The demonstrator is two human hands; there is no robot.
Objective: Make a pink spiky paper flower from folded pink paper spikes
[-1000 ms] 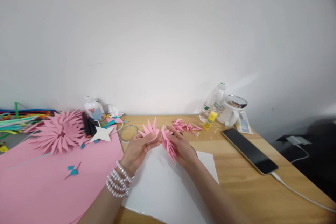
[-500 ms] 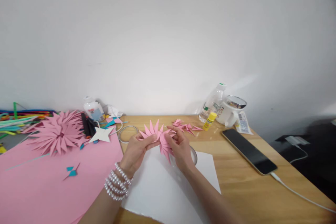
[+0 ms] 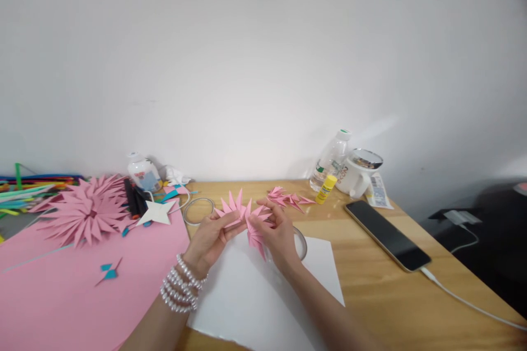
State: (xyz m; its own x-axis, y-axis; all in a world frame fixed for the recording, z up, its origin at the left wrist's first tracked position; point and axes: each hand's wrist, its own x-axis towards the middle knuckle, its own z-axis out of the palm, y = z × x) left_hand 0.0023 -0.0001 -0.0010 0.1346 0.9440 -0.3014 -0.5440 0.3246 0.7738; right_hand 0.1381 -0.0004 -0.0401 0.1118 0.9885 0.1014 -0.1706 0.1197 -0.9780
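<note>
Folded pink paper spikes (image 3: 246,215): sitting at frame centre, above the white sheet (image 3: 263,290).
Left hand (image 3: 209,238): pinching the spikes' left half.
Right hand (image 3: 276,233): gripping the right half.
Tape roll (image 3: 302,242): peeking out just behind the right hand.
Loose pink pieces (image 3: 288,198): lying beyond, toward the glue stick (image 3: 326,189).

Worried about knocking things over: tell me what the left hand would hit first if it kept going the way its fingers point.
The left hand points right, so it would first meet the right hand and the pink folded paper between them.
</note>
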